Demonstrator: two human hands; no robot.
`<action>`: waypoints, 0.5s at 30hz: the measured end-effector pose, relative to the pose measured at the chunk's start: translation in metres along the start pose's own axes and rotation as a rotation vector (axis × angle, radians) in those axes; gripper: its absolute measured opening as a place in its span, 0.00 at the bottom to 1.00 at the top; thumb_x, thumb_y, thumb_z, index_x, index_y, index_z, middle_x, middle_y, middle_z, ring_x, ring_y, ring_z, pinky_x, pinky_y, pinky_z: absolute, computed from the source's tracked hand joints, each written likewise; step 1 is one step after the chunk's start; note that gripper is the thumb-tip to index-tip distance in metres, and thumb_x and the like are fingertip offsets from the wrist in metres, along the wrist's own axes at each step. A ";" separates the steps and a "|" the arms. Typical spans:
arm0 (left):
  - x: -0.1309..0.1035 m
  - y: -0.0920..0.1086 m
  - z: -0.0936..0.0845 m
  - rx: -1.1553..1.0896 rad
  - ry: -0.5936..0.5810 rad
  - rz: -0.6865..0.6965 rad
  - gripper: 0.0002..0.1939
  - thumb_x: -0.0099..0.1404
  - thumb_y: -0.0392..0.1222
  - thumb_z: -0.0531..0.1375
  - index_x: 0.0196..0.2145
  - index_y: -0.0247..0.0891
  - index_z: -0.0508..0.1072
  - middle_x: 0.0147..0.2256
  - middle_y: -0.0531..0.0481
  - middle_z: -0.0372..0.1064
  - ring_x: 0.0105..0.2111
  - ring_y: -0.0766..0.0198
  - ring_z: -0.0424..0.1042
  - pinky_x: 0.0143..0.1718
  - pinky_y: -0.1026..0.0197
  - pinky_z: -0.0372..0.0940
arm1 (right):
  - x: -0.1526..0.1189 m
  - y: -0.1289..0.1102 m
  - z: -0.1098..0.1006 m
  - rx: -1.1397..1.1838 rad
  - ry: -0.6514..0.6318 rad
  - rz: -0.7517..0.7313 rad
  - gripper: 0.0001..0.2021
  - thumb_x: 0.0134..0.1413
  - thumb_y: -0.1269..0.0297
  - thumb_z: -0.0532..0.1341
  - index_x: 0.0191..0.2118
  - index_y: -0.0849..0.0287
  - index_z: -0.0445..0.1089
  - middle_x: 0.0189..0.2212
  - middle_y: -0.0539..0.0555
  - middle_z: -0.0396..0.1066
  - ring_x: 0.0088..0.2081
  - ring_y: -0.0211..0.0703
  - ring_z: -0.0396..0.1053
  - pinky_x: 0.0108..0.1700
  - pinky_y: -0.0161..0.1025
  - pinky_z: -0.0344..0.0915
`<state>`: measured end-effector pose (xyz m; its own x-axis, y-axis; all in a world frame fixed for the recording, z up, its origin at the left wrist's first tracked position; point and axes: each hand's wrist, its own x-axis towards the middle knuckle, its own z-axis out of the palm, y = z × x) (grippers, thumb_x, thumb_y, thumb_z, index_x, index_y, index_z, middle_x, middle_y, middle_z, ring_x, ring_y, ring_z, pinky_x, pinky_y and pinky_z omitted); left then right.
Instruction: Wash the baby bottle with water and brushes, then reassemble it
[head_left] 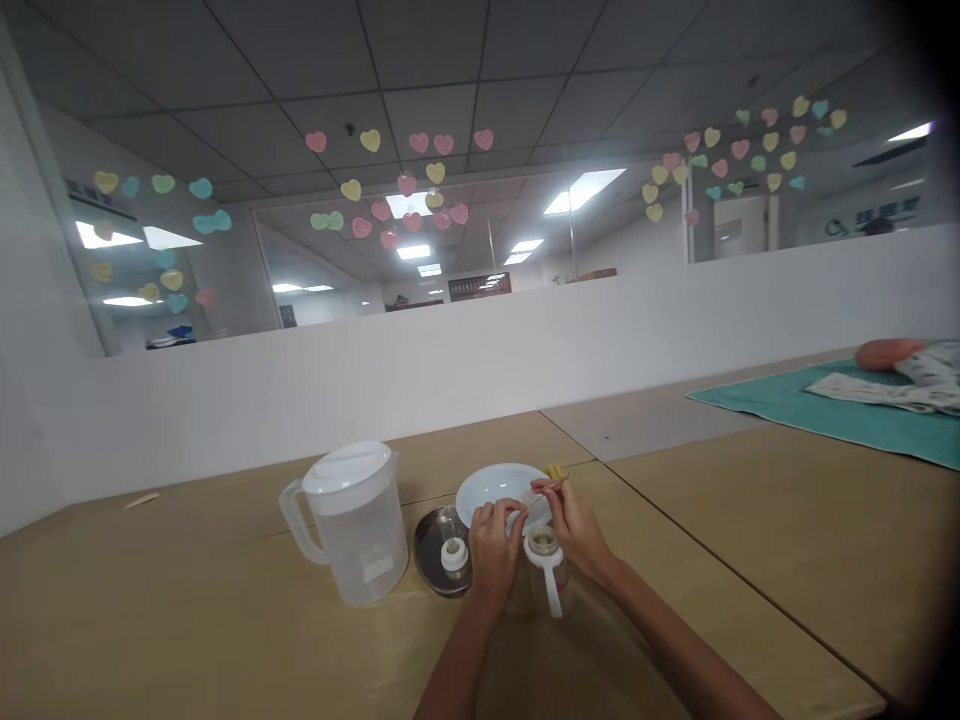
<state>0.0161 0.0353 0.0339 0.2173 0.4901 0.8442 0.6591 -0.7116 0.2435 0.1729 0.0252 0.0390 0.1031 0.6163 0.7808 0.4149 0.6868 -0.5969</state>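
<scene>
My left hand (493, 550) is closed, its fingertips pinching a small translucent piece (535, 506) that I cannot identify. Opposite it, my right hand (576, 525) is closed around a thin brownish stick-like thing (556, 483), close to the same piece. Just below both hands stands an uncapped clear bottle (543, 570) with a white handle. A white bowl (487, 485) sits behind my hands, partly covered by them. To the left of my left hand lies a dark metal dish (429, 560), holding a white bottle top (454, 555) and a clear cover.
A lidded translucent pitcher (360, 530) stands left of the dish. Something yellow (554, 471) lies behind my right hand. At far right, a teal towel (832, 410) bears patterned cloth and a reddish rounded shape. A white wall with windows borders the table.
</scene>
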 end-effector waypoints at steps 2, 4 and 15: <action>0.001 -0.002 0.002 0.001 0.012 0.014 0.05 0.67 0.41 0.55 0.37 0.39 0.69 0.35 0.51 0.69 0.35 0.61 0.65 0.38 0.59 0.59 | 0.003 0.002 0.002 0.023 0.007 0.022 0.16 0.64 0.54 0.45 0.42 0.61 0.61 0.41 0.62 0.69 0.44 0.44 0.70 0.46 0.44 0.67; 0.004 -0.005 0.002 0.015 0.023 0.039 0.04 0.66 0.40 0.56 0.38 0.39 0.69 0.35 0.51 0.69 0.36 0.61 0.65 0.38 0.59 0.59 | 0.006 0.002 0.003 0.071 0.017 0.073 0.17 0.64 0.52 0.44 0.41 0.61 0.60 0.40 0.62 0.69 0.41 0.44 0.71 0.43 0.43 0.69; 0.025 -0.019 0.000 0.098 0.055 0.142 0.04 0.67 0.40 0.55 0.38 0.40 0.69 0.34 0.51 0.69 0.34 0.62 0.66 0.38 0.59 0.58 | 0.033 0.002 0.001 0.009 0.120 0.167 0.19 0.65 0.49 0.40 0.36 0.60 0.56 0.34 0.56 0.70 0.22 0.37 0.66 0.32 0.39 0.63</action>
<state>0.0096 0.0613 0.0505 0.2750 0.3578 0.8924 0.6923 -0.7178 0.0745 0.1766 0.0474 0.0633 0.2766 0.6721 0.6868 0.3750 0.5826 -0.7211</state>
